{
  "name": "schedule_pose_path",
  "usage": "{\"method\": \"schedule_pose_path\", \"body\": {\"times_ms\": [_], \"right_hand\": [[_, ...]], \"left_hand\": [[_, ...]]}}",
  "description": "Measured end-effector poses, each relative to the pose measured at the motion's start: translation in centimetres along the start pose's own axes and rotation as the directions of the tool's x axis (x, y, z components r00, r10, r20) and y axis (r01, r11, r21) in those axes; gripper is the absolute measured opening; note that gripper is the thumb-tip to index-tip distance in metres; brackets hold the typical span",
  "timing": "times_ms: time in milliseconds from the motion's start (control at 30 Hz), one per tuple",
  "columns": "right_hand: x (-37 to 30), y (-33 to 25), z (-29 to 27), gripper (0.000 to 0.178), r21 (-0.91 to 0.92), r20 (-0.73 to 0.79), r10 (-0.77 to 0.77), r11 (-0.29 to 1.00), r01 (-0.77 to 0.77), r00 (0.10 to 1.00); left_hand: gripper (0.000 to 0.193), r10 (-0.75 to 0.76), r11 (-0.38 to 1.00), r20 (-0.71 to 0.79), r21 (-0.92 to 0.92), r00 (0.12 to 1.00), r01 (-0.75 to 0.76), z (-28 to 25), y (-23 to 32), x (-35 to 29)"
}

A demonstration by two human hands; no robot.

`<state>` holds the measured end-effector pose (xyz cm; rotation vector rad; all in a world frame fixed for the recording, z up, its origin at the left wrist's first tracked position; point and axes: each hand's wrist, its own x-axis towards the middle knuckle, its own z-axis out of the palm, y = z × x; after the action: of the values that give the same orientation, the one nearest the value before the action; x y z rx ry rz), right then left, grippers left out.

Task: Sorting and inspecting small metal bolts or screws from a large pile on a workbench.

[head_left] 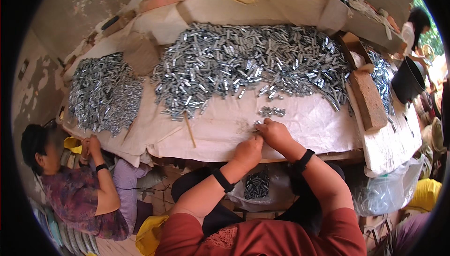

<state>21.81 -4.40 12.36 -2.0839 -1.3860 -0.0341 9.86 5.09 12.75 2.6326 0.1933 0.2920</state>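
A large heap of small shiny metal pieces (243, 61) covers the far half of a cloth-covered table (309, 124). My left hand (248, 150) and my right hand (274, 133) meet near the table's front edge, fingers pinched together on a small metal piece (257, 125). A little cluster of the same pieces (272, 111) lies just beyond my right hand. Both wrists wear black bands. Below the table edge, between my knees, a clear bag (257, 185) holds several dark metal pieces.
A second heap of metal pieces (105, 92) lies at the left, where another seated person (77, 190) works with both hands. A thin wooden stick (189, 129) lies on the cloth. A brick (369, 99) sits at the right, with another person and a black bucket (407, 82) beyond.
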Motion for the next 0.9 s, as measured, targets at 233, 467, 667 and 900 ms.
{"method": "schedule_pose_path", "body": {"times_ms": [233, 467, 667, 900], "right_hand": [[-0.1, 0.1, -0.8, 0.008, -0.128, 0.075, -0.019, 0.991, 0.028, 0.997], [-0.5, -0.7, -1.2, 0.014, -0.134, 0.108, -0.038, 0.990, 0.053, 0.993], [-0.4, -0.6, -0.9, 0.013, -0.145, 0.113, -0.042, 0.988, 0.058, 0.993], [-0.4, -0.5, -0.9, 0.011, -0.142, 0.111, -0.042, 0.988, 0.057, 0.993]], "left_hand": [[0.037, 0.187, 0.841, 0.621, -0.502, 0.762, 0.202, -9.3, 2.6, 0.1], [0.044, -0.443, 0.891, -0.184, -0.199, 0.877, 0.408, -11.3, -9.0, 3.4], [0.030, -0.673, 0.693, -0.169, 0.198, 0.720, 0.694, -14.4, -15.3, 2.7], [0.041, -0.704, 0.615, -0.316, 0.176, 0.636, 0.768, -15.2, -16.6, 1.5]]}}
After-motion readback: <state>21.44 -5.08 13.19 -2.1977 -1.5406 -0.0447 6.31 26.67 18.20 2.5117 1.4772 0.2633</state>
